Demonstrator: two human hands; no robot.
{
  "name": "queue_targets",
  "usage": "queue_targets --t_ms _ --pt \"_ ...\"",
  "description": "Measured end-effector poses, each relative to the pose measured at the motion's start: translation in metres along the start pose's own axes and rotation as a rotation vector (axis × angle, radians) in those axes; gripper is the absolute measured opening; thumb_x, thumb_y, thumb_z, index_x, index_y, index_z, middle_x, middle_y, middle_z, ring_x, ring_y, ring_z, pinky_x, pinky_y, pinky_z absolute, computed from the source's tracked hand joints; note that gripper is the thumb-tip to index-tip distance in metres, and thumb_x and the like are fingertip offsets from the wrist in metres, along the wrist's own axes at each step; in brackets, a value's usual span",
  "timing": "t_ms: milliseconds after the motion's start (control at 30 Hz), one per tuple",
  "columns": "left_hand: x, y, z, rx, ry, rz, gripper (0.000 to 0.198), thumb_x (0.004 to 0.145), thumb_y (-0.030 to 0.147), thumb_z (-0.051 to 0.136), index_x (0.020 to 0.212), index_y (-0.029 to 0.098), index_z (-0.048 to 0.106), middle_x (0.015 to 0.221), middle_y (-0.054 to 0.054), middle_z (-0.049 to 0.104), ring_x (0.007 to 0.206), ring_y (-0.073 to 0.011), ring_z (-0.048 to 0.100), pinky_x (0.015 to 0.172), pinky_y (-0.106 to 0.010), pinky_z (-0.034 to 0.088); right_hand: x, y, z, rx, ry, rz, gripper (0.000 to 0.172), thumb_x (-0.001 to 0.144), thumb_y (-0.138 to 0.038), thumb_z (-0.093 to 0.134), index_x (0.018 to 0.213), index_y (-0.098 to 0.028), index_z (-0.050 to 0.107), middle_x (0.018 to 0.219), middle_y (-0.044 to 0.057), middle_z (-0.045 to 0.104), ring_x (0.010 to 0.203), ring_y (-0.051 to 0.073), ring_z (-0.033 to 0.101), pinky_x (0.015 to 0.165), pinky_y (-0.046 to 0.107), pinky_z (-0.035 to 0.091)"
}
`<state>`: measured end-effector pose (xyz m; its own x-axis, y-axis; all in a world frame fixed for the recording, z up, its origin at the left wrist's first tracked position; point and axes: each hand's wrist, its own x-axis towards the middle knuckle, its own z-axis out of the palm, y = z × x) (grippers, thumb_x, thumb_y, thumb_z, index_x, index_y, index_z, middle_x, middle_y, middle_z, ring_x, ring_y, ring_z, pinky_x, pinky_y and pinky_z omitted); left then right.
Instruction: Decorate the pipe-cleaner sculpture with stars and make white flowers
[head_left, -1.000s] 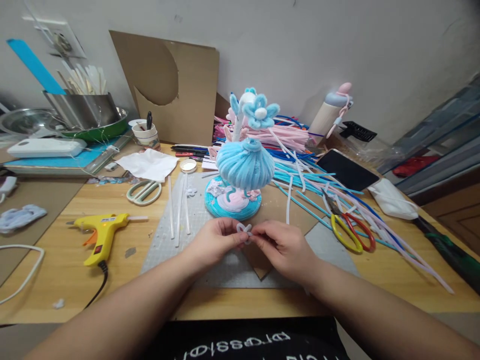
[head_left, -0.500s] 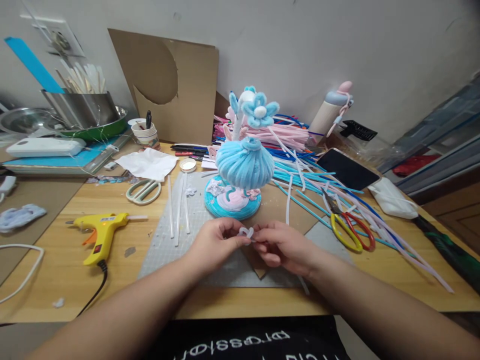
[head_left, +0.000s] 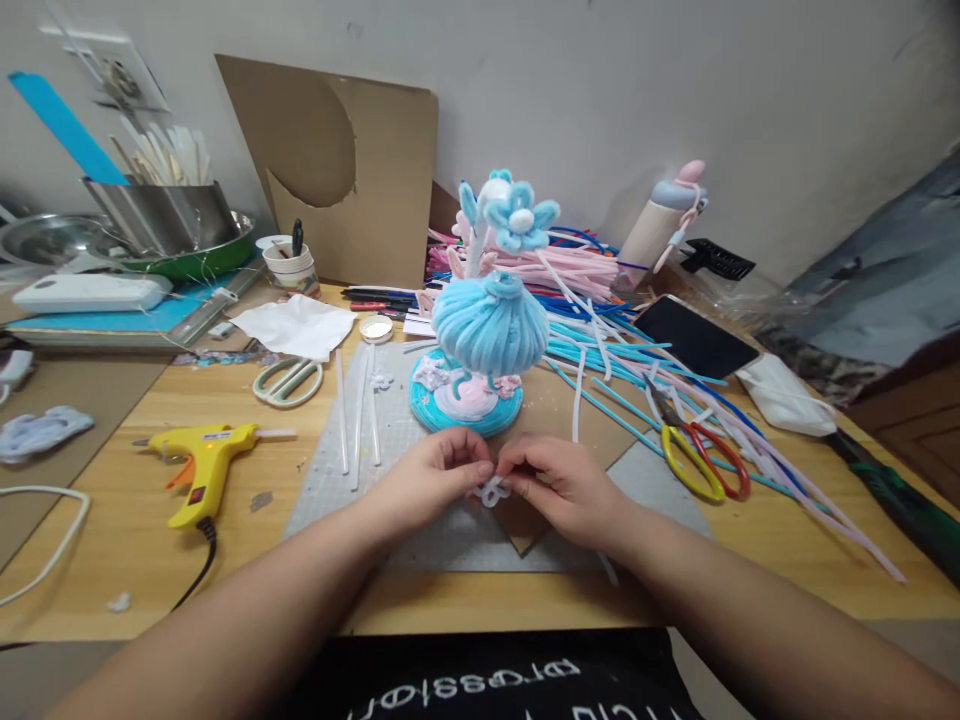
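Observation:
Both hands meet over the grey mat (head_left: 330,500), in front of a fluffy blue lamp-like craft (head_left: 491,325) with a blue flower (head_left: 520,217) on top. My left hand (head_left: 454,475) pinches the left side of a small white looped piece (head_left: 491,492). On its right side, the fingertips of my right hand (head_left: 559,485) are closed on the same piece. Its loops hang just below the fingertips. Beneath my right hand is a piece of brown cardboard (head_left: 521,535).
A yellow glue gun (head_left: 210,470) and green-handled scissors (head_left: 289,383) lie at left, near clear glue sticks (head_left: 357,425). Red-and-yellow pliers (head_left: 694,455), blue and pink stems (head_left: 750,450) and a phone (head_left: 694,338) are at right. A bottle (head_left: 660,220) stands behind.
The white piece has turned and dropped slightly, so several loops now show below the fingertips. My right hand has shifted a little left, its fingers more bent over the piece.

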<state>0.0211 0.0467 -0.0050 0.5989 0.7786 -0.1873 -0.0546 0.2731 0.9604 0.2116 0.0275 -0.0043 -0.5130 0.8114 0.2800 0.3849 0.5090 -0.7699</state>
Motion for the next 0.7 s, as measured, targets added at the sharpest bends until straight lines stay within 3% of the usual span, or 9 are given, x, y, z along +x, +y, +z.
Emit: queue_targets --t_ms 233,400,567,700 --pt "-0.0013 0.0012 0.0048 -0.08 0.066 0.006 0.025 0.075 0.036 0.066 0.079 0.015 0.052 0.069 0.002 0.057 0.062 -0.011 0.055 0.058 -0.025 0.047 -0.0005 -0.0029 0.0023 0.115 0.062 0.164 0.006 0.084 -0.017 0.056 0.08 -0.02 0.059 0.073 0.0 0.062 0.066 0.014 0.058 0.062 0.026 0.045" --pt "-0.0035 0.0043 0.0023 0.143 0.018 0.05 0.022 0.077 0.033 0.063 0.086 0.014 0.057 0.077 -0.001 0.06 0.066 -0.0122 0.056 0.062 -0.026 0.045 0.0015 -0.0037 0.0064 0.396 0.052 0.319 0.006 0.084 -0.024 0.057 0.079 -0.019 0.056 0.073 0.0 0.06 0.065 0.013 0.058 0.061 0.026 0.046" --pt "-0.0079 0.0035 0.0023 0.444 0.056 0.16 0.014 0.078 0.027 0.062 0.085 0.015 0.058 0.077 -0.001 0.059 0.07 -0.0138 0.053 0.065 -0.027 0.043 0.0033 -0.0077 0.0074 0.672 -0.019 0.488 0.019 0.08 -0.032 0.063 0.081 -0.019 0.049 0.061 -0.004 0.056 0.051 0.009 0.053 0.045 0.019 0.036" --pt "-0.0098 0.0074 0.0019 0.463 0.033 0.189 0.014 0.08 0.027 0.061 0.087 0.016 0.059 0.079 -0.002 0.059 0.073 -0.0141 0.054 0.068 -0.027 0.044 0.0041 -0.0071 0.005 0.746 0.01 0.508 0.023 0.077 -0.032 0.068 0.079 -0.017 0.051 0.06 -0.005 0.056 0.049 0.006 0.051 0.045 0.017 0.036"
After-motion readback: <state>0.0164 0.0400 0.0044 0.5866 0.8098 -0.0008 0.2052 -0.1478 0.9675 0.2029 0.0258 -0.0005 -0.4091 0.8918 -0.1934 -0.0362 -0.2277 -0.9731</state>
